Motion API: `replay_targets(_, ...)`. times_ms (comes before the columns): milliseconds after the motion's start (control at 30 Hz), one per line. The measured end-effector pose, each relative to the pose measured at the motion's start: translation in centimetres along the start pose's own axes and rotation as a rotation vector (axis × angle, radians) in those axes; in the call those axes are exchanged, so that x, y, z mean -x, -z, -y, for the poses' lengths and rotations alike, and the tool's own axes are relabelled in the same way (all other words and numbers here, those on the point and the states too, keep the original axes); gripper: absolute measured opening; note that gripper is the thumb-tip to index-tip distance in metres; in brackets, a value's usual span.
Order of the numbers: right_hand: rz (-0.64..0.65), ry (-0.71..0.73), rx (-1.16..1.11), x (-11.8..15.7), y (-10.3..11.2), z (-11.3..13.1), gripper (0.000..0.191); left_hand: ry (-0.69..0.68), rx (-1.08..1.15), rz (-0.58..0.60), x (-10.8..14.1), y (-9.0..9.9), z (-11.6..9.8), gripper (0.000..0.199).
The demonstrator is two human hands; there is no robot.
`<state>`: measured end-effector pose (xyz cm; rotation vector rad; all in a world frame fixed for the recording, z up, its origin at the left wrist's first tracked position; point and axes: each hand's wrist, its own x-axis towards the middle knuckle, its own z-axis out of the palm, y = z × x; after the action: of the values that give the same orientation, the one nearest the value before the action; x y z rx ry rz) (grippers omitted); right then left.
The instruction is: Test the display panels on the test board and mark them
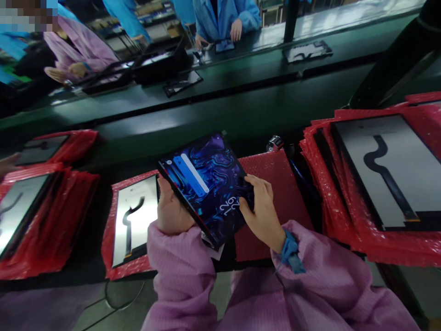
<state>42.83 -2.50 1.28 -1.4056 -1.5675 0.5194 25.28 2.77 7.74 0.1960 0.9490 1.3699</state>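
A lit tablet (pixel 210 184) is held up in front of me, tilted, its screen showing a blue and purple wallpaper, a clock and a search bar. My left hand (pixel 174 209) grips its left edge, with the thumb along the side and the other fingers hidden underneath. On the right, my right hand (pixel 262 207) has its thumb over the screen and its fingers bent at the tablet's right edge. Below and to the right lies a red bubble-wrap sheet (pixel 275 184). Left of my left hand, a display panel (pixel 132 220) with a dark ribbon cable rests on red bubble wrap.
Stacks of red bubble wrap (pixel 347 211) stand on the right, topped by a display panel (pixel 396 170). More red-wrapped panels (pixel 65 220) are piled at the left. Beyond a green ledge (pixel 241 101), people in blue and pink work. A dark post (pixel 389 59) rises at the right.
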Motion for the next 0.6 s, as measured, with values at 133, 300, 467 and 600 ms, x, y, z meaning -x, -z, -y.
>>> replay_targets(133, -0.003, 0.013, 0.004, 0.01, -0.02, -0.01, 0.042, -0.001, -0.009, -0.005, -0.04, -0.18, -0.07, 0.068)
replay_targets(300, -0.011, 0.027, 0.004, 0.0, -0.06, 0.01, 0.041, -0.027, -0.019, 0.06, -0.19, 0.1, -0.04, 0.066)
replay_targets(467, 0.0, 0.021, 0.002, -0.04, -0.07, -0.05, 0.043, -0.024, -0.044, 0.11, -0.27, 0.61, 0.01, 0.066)
replay_targets(600, 0.001, 0.044, 0.065, 0.07, -0.04, 0.08, 0.045, -0.01, -0.041, 0.112, -0.23, 0.69, -0.05, 0.067)
